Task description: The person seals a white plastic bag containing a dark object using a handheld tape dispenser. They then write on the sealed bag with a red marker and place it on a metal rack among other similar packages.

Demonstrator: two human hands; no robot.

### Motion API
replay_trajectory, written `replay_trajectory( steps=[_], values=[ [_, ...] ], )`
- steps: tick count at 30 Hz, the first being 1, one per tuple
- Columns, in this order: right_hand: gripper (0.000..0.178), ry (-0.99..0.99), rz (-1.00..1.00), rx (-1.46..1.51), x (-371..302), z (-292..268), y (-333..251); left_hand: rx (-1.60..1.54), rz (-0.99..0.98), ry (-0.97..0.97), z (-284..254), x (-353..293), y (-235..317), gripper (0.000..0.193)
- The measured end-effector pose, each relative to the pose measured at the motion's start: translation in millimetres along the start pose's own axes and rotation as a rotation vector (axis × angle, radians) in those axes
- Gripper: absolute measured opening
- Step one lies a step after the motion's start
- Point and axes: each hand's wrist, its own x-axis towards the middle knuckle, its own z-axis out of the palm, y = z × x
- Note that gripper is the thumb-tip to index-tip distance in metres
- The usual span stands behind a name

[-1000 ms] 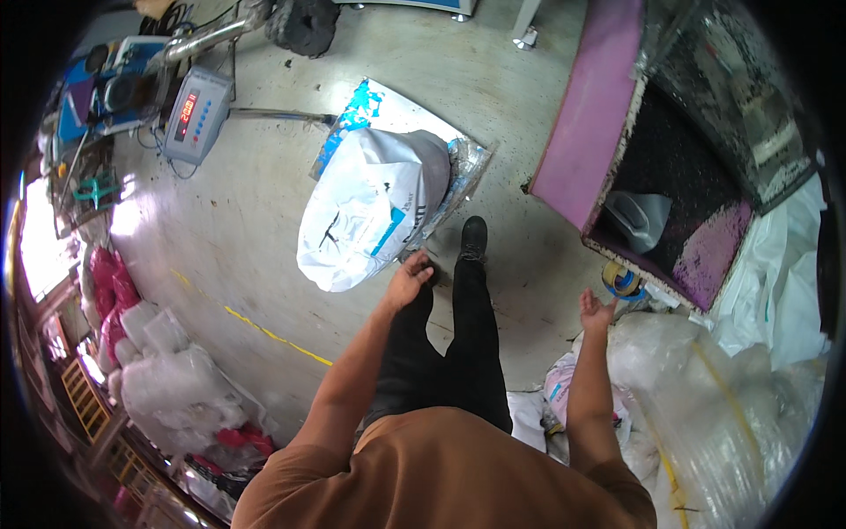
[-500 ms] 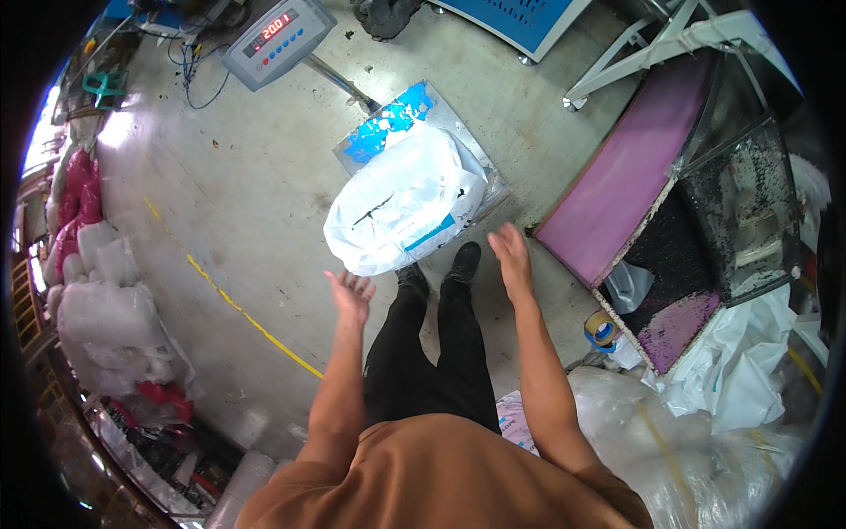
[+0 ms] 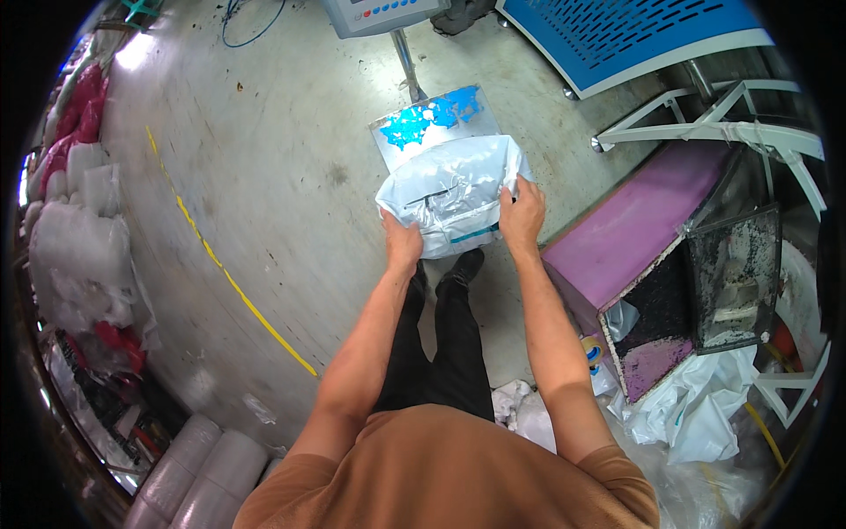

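A filled white plastic sack (image 3: 458, 181) with a dark slit-like mark and a blue-green stripe lies on the metal platform of a floor scale (image 3: 429, 122), whose surface carries patches of blue. My left hand (image 3: 403, 240) grips the sack's near left corner. At its right edge, my right hand (image 3: 523, 212) is closed on the plastic, with the thumb on top. The fingertips of both hands are partly hidden by the sack. Behind the platform a post rises to the scale's grey display box (image 3: 383, 12), cut off by the upper rim.
To the right stands an open purple box (image 3: 634, 220), with a tape roll (image 3: 591, 351) and crumpled white sheeting (image 3: 696, 401) nearby. A blue perforated machine (image 3: 634, 40) is at the back right. Bundled clear plastic (image 3: 84, 256) lies left, beyond a yellow floor line (image 3: 225, 275).
Both hands, open and apart from the sack before, have reached forward and taken hold of its sides. The sack now looks more squared and upright. The view has shifted.
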Motion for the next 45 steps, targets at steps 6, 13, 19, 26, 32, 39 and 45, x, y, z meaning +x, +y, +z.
replay_trajectory(
  steps=[6, 13, 19, 26, 32, 39, 45],
  values=[
    [0.04, -0.061, 0.003, -0.124, -18.6, 25.9, -27.8, 0.031, -0.237, -0.051, 19.3, -7.3, 41.1, 0.14],
    [0.058, -0.137, 0.037, -0.3, -37.3, 44.1, -45.3, 0.24, -0.583, -0.029, 60.8, 14.2, 93.1, 0.177],
    [0.068, -0.31, 0.039, -0.42, -50.9, 45.5, -50.2, 0.279, -0.574, 0.077, 90.1, 7.7, 106.3, 0.181],
    [0.077, -0.472, 0.066, -0.34, -46.3, 26.4, -44.8, 0.027, -0.335, -0.363, 101.5, 37.7, 78.7, 0.107],
    [0.063, -0.124, -0.018, 0.115, -75.6, -23.8, -1.4, -0.071, -0.431, -0.585, 107.2, 58.5, 54.1, 0.09],
    [0.048, 0.567, 1.449, 0.759, -286.4, -28.4, 231.0, 0.389, -0.481, -0.091, 120.2, 38.7, 66.8, 0.167],
    [0.088, 1.231, 1.909, 1.227, -365.9, -91.8, 385.7, 0.379, -0.391, -0.286, 101.6, 61.1, 54.6, 0.117]
  ],
)
